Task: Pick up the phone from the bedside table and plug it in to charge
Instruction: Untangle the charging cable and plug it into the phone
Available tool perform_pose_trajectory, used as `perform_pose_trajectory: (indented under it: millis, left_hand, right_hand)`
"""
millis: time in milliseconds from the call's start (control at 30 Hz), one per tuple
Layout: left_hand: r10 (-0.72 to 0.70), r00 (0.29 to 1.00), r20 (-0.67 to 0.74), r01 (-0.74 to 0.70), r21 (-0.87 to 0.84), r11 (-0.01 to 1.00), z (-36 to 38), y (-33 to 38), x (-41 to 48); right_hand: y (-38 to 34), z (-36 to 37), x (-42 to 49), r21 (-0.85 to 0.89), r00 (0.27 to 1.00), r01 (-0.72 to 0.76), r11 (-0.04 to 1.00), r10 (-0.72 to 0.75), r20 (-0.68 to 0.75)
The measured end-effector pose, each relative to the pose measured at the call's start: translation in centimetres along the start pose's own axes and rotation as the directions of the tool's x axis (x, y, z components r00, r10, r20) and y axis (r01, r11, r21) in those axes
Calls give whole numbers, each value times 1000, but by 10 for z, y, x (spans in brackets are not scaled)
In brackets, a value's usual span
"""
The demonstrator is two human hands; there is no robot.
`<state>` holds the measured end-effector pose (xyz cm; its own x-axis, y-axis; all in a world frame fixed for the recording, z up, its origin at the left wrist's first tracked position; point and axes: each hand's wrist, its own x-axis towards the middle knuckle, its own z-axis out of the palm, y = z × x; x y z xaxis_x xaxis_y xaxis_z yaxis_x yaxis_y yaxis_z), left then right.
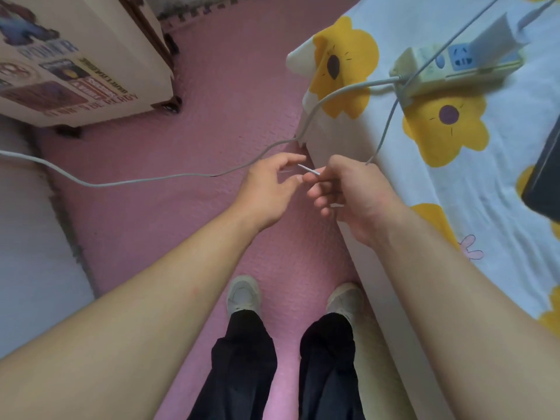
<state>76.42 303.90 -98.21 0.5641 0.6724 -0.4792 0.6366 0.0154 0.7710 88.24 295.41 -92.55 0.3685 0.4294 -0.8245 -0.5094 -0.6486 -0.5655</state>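
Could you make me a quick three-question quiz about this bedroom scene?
1. True or false: the power strip lies on the floor.
2. Which hand pinches the thin charging cable? A left, B right.
3. What flower colour is on the bedsheet?

Key: 1 false, it lies on the bed. 2 B, the right hand; the left hand reaches for the cable's tip. 3 yellow.
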Motion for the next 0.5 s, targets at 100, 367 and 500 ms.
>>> perform_pose_trajectory:
  millis: [100,367,500]
  left_hand:
    - [40,999,-23,-41,-50,998,2,8,-5]
    - [72,989,-127,-95,-187,978,-10,29,-17]
    - [79,989,-127,-107,-234,966,-14,36,-26]
  right_hand:
    - [0,-10,-6,30,997,36,999,-38,63]
    - [23,-23,-19,94,981,91,991,-106,163]
    - [39,-20,-19,-52,990,103,993,-97,107]
